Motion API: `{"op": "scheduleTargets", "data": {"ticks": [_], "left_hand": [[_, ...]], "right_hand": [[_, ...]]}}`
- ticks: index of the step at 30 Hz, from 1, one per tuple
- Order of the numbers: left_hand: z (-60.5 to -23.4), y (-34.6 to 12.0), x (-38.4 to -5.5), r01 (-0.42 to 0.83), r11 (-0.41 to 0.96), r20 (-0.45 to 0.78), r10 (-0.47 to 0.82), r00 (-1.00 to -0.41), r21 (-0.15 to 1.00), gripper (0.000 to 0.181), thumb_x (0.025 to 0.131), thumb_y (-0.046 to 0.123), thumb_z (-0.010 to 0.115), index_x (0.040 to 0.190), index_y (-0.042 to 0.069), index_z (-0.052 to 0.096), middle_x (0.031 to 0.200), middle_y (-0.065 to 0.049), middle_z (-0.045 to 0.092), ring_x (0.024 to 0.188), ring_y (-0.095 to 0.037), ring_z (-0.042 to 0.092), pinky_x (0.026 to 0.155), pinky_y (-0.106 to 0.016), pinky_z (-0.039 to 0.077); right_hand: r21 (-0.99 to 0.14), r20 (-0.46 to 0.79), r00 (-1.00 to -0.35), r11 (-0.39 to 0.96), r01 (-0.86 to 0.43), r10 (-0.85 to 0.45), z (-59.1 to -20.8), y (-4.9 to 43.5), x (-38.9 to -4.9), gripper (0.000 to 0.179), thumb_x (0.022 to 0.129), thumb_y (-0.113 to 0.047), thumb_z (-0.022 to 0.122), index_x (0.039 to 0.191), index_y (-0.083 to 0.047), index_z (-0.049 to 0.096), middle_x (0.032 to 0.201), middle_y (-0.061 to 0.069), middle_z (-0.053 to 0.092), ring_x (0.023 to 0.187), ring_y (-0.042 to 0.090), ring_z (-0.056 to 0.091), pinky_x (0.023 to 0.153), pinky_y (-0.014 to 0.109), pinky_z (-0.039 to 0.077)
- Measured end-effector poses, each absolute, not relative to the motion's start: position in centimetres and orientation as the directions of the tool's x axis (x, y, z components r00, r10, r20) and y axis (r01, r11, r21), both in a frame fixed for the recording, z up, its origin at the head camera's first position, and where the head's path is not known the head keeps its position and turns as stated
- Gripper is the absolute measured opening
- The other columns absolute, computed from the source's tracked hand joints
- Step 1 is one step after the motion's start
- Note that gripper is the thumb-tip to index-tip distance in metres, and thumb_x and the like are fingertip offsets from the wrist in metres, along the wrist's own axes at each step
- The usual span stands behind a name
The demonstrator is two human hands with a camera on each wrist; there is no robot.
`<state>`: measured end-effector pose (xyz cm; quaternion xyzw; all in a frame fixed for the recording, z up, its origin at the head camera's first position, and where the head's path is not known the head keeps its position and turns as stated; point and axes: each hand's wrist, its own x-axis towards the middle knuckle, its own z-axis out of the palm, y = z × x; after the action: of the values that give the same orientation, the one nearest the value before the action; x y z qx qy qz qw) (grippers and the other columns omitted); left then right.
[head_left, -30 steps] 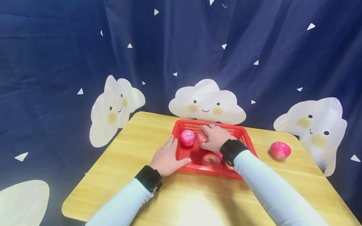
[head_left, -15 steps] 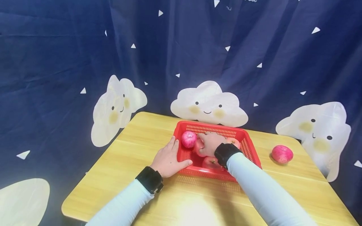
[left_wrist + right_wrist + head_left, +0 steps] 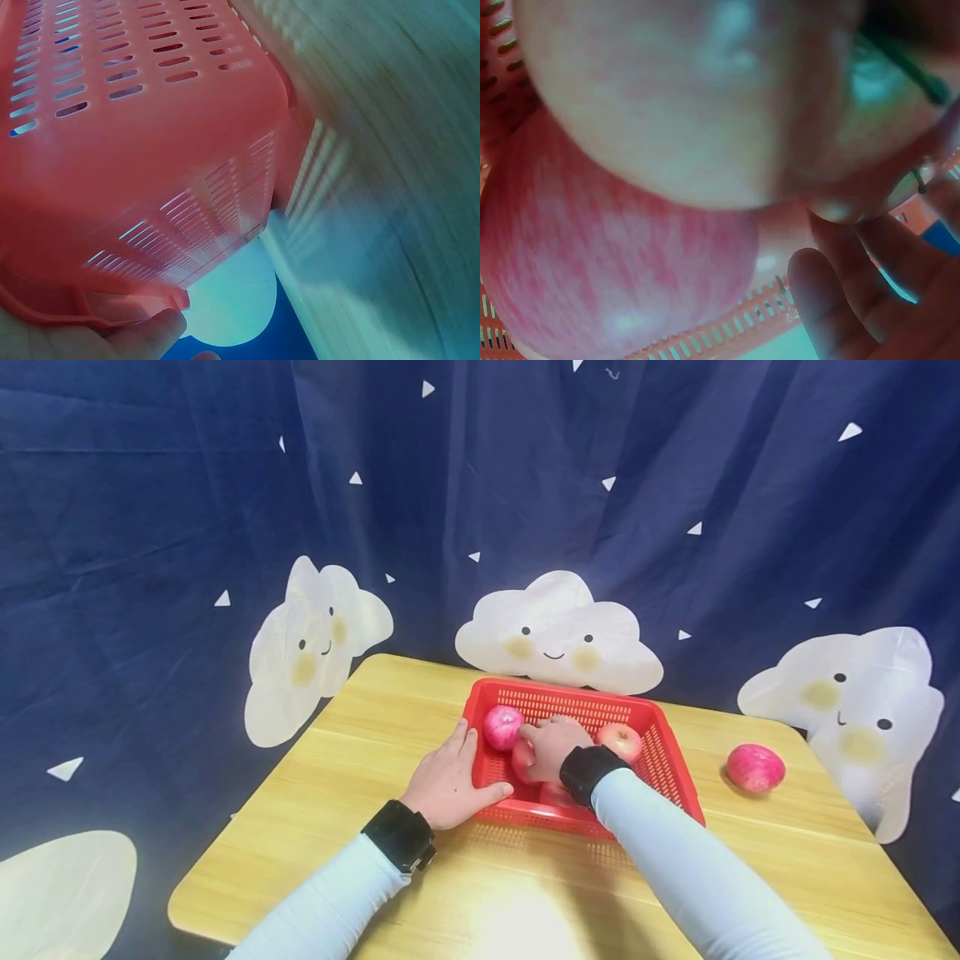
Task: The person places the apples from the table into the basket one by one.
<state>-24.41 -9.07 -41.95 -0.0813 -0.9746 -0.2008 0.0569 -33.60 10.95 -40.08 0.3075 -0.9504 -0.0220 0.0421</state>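
Note:
A red plastic basket (image 3: 667,739) with slotted walls holds several apples. My right hand (image 3: 557,747) reaches inside it and grips a reddish apple (image 3: 521,763), partly covered by the fingers. Just behind that lies a pink apple (image 3: 503,727); a paler apple (image 3: 619,742) sits to the right. Another apple (image 3: 553,794) near the front wall is half hidden under my right wrist. My left hand (image 3: 450,781) rests against the basket's left side, fingers straight, thumb over the front rim. Up close in the right wrist view, a striped apple (image 3: 615,255) lies beside my fingers (image 3: 821,300).
On the wooden table (image 3: 315,827), a single pink apple (image 3: 756,768) lies to the right of the basket. A dark blue curtain (image 3: 525,468) printed with white clouds hangs behind the table's far edge.
My right hand has moved lower and nearer the front of the basket with the apple in its grip. The paler apple at the right has come into sight. My left hand stays in place.

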Motion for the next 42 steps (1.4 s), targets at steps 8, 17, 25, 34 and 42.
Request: {"op": "scheduleTargets", "data": {"ticks": [8,17,25,34,42], "left_hand": [[-41.7,-8.8,-24.5,0.199,0.905,0.158,0.149,-0.976,0.375,0.113,0.077,0.071,0.070,0.158,0.004,0.031,0.164,-0.015,0.026,0.145,-0.036,0.036,0.109,-0.055,0.041],[-41.7,-8.6,-24.4,0.206,0.906,0.156,0.158,-0.975,0.371,0.112,0.079,0.072,0.068,0.158,0.002,0.030,0.165,-0.016,0.024,0.146,-0.036,0.034,0.109,-0.056,0.040],[-41.6,-8.7,-24.3,0.191,0.904,0.139,0.148,-0.979,0.382,0.112,0.079,0.070,0.069,0.159,0.003,0.029,0.165,-0.015,0.023,0.147,-0.035,0.032,0.110,-0.056,0.039],[-41.8,-8.8,-24.4,0.190,0.903,0.149,0.142,-0.978,0.385,0.112,0.078,0.070,0.070,0.158,0.002,0.031,0.165,-0.015,0.024,0.146,-0.036,0.034,0.110,-0.057,0.039],[-41.8,-8.7,-24.4,0.190,0.907,0.142,0.146,-0.979,0.377,0.112,0.078,0.071,0.069,0.159,0.003,0.030,0.165,-0.015,0.023,0.146,-0.035,0.034,0.110,-0.056,0.039]], "right_hand": [[0.078,0.060,-0.816,0.818,-0.570,-0.574,-40.6,11.4,-33.7,0.058,0.075,-0.045,0.084,0.125,-0.024,0.066,0.112,0.005,0.071,0.107,0.029,0.061,0.101,0.050,0.044],[-0.022,0.055,-0.820,0.821,-0.571,-0.569,-39.9,12.7,-33.3,0.064,0.075,-0.046,0.084,0.129,-0.017,0.065,0.116,0.006,0.068,0.119,0.031,0.056,0.099,0.049,0.049],[-0.051,0.029,-0.849,0.848,-0.528,-0.527,-39.0,15.0,-32.9,0.060,0.080,-0.048,0.081,0.132,-0.023,0.065,0.128,0.003,0.063,0.125,0.031,0.053,0.100,0.058,0.047],[-0.113,-0.018,-0.898,0.893,-0.435,-0.439,-36.9,18.9,-32.7,0.065,0.085,-0.042,0.078,0.141,-0.014,0.060,0.135,0.016,0.061,0.132,0.042,0.049,0.105,0.063,0.041],[-0.147,0.064,-0.914,0.902,-0.407,-0.402,-36.0,23.4,-32.9,0.056,0.090,-0.037,0.071,0.137,-0.008,0.061,0.127,0.020,0.064,0.121,0.044,0.057,0.100,0.065,0.044]]}}
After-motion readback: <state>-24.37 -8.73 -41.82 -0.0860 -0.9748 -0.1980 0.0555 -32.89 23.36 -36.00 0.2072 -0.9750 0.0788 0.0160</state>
